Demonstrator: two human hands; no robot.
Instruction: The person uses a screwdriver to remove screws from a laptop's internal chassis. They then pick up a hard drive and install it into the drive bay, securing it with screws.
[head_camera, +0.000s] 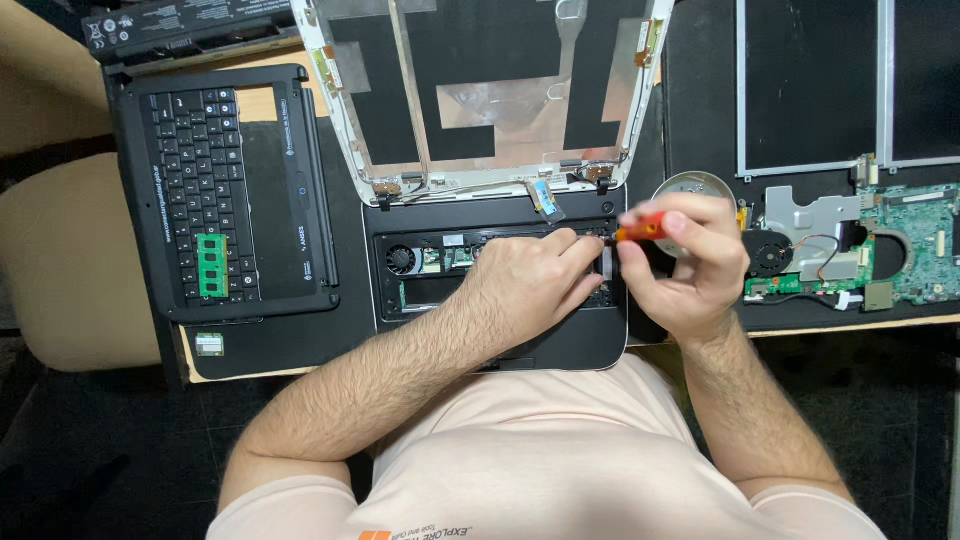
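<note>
**Screwdriver on the open laptop base**

My right hand (690, 262) is wrapped around the orange screwdriver (640, 231), tip down at the right edge of the gutted laptop base (500, 270) near the worktop's front edge. My left hand (530, 280) rests on the base, fingers loosely curled, holding nothing.

Even, fairly bright light falls from above, with no hard shadows; only soft, short shading sits beneath the left hand (530, 280) and the right hand (685, 262). The bare metal of the laptop lid shell (500, 100) shows a mild pale sheen, and the round silver tin (690, 185) glints a little. The black mat on the bench (700, 90) swallows light, and detail there is thin. The floor at the lower left is dim and murky. Focus is sharp across the middle, with no motion blur. Straight edges bow slightly outward toward the corners, as a wide lens does.
</note>
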